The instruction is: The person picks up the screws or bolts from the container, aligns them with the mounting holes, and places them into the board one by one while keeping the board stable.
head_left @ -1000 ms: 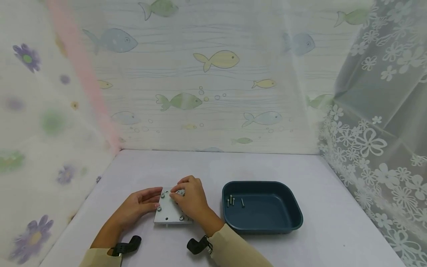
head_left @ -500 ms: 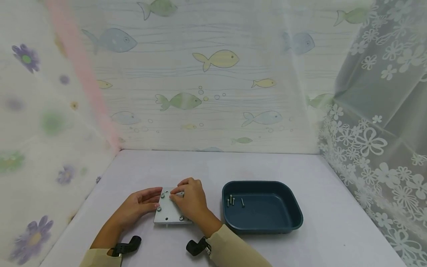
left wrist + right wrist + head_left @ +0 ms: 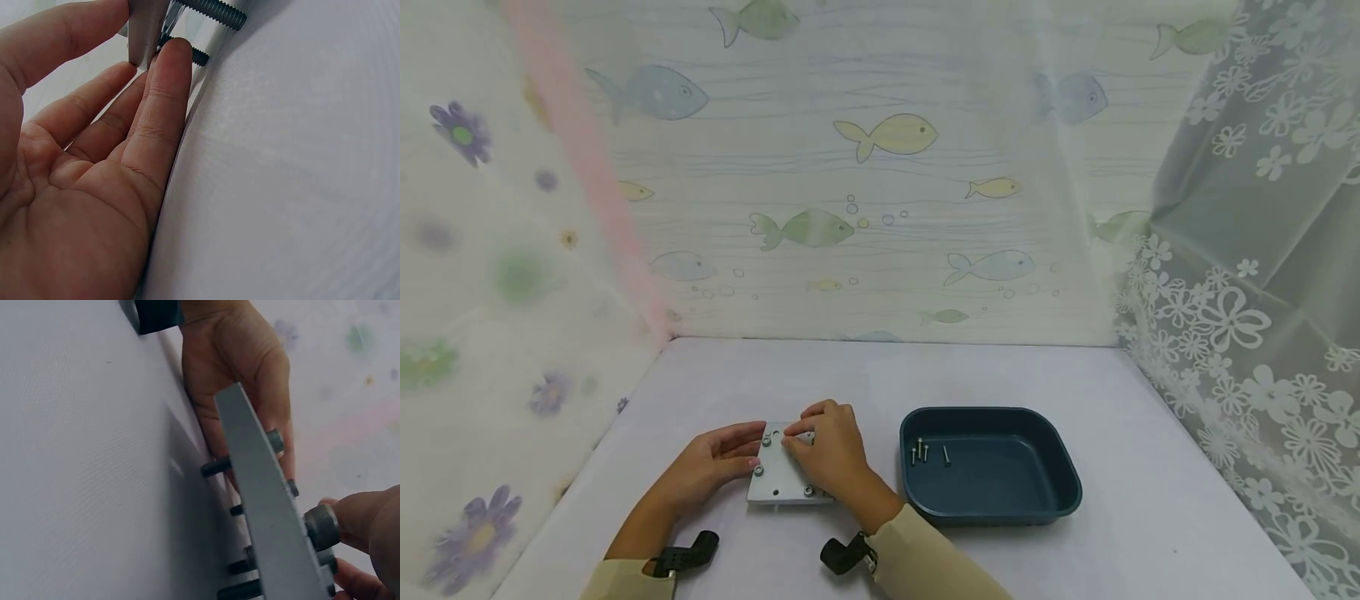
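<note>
A silvery metal plate (image 3: 784, 475) with drilled holes lies low over the table, several socket-head bolts standing in it. My left hand (image 3: 707, 465) holds its left edge, thumb on the upper side and fingers at the underside. Threaded bolt ends (image 3: 215, 12) stick out below, close to those fingertips in the left wrist view. Over the plate's far part, my right hand (image 3: 837, 450) has thumb and fingertips brought together round a bolt, mostly hidden by the hand. In the right wrist view, a large knurled bolt head (image 3: 322, 528) stands in front of the right thumb (image 3: 356, 519).
To the right of the plate stands a dark blue tray (image 3: 992, 508) on the white table (image 3: 1150, 467). Several loose bolts (image 3: 919, 452) lie in its left part. Patterned curtains (image 3: 880, 192) enclose the back and sides. Each wrist wears a black camera mount (image 3: 688, 554).
My right hand's fingers shift very slightly at the same spot on the plate. The left hand, plate and tray stay where they are.
</note>
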Motion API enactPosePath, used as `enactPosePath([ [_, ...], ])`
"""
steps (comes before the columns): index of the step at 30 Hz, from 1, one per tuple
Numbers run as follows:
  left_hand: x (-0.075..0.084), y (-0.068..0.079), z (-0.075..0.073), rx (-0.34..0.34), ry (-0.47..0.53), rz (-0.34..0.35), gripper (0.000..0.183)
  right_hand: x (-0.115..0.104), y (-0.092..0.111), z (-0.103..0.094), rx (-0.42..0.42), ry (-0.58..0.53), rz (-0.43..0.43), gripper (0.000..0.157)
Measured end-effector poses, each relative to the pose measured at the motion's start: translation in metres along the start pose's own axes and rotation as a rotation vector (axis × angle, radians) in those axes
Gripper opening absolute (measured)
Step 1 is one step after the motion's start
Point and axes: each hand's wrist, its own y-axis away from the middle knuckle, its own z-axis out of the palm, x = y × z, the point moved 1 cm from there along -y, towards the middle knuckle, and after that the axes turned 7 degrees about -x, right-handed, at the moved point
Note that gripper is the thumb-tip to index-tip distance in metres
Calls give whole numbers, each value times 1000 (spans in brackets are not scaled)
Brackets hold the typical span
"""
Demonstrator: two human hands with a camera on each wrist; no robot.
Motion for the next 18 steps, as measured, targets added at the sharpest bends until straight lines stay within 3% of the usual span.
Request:
enactPosePath([
  [7,0,-2,1,23,-24,-36,73,-6,4,-12,-44,-13,-39,12],
  [18,-4,-3,0,42,-26,-35,73,-15,14,-57,-104,-40,-82,11],
])
